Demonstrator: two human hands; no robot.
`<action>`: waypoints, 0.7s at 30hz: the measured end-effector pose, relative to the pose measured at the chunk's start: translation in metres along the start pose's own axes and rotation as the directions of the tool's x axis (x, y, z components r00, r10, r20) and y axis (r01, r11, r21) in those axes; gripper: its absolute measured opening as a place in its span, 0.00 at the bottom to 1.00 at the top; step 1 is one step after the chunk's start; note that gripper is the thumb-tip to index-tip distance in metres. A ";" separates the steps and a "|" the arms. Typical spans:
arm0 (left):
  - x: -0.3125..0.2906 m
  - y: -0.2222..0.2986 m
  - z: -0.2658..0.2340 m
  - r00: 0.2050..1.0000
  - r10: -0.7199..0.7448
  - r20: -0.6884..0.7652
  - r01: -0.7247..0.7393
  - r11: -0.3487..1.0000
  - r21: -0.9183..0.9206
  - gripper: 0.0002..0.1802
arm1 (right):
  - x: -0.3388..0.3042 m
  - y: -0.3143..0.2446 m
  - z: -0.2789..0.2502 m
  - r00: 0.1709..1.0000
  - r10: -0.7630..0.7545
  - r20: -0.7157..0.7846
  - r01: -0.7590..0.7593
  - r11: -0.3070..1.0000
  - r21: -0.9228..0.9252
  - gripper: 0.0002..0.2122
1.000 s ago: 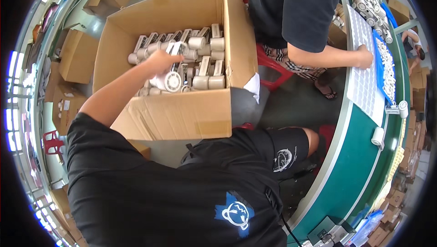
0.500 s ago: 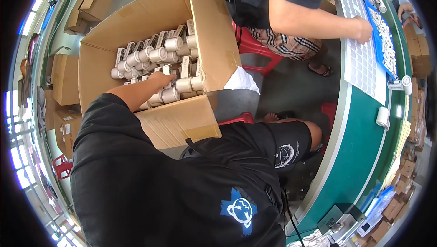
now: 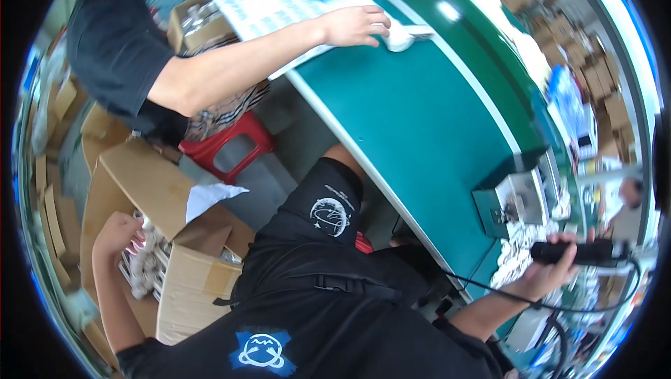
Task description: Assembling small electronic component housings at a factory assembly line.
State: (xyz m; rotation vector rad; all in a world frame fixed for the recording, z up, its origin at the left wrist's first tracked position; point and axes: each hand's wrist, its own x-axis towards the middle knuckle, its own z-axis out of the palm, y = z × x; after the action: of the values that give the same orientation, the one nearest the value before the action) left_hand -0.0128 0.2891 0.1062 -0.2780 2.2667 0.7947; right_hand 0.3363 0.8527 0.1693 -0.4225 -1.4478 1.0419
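Apparently, half-curled left fingers [image 3: 130,224], hold unclear, are hovering by pale cylindrical parts [image 3: 145,273], calling for care, right fingers [image 3: 565,261] clasping a black corded tool [image 3: 600,254].

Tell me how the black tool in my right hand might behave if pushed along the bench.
The black tool may roll, since its body looks cylindrical. Its cord curves loosely, so it seems flexible but might tug back.

Black shirt [image 3: 363,340] with blue-white print [image 3: 262,351]
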 end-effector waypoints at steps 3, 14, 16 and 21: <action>-0.039 0.080 0.031 0.697 0.702 -0.146 -0.694 0.712 0.112 0.10 | -0.001 0.006 0.009 1.000 -0.004 0.030 0.005 1.000 -0.014 0.26; 0.131 0.431 0.102 -0.452 0.813 0.367 -0.339 -0.537 0.773 0.04 | -0.002 0.023 0.011 0.988 0.103 -0.117 -0.109 0.993 -0.049 0.23; 0.181 0.477 0.115 -0.610 0.704 0.364 -0.420 -0.677 0.604 0.06 | -0.019 0.022 0.003 0.980 -0.022 -0.198 -0.012 0.986 -0.168 0.24; -0.013 0.347 0.200 -0.963 0.251 -0.095 -0.207 -0.920 -0.332 0.05 | -0.084 0.014 -0.038 0.928 0.190 -0.320 -0.218 0.974 -0.055 0.16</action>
State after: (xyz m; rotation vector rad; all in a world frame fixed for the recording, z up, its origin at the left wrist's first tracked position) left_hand -0.0334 0.6856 0.1640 2.9740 0.4433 1.5697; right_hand 0.3833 0.8083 0.1025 -0.7826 -1.1850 1.0228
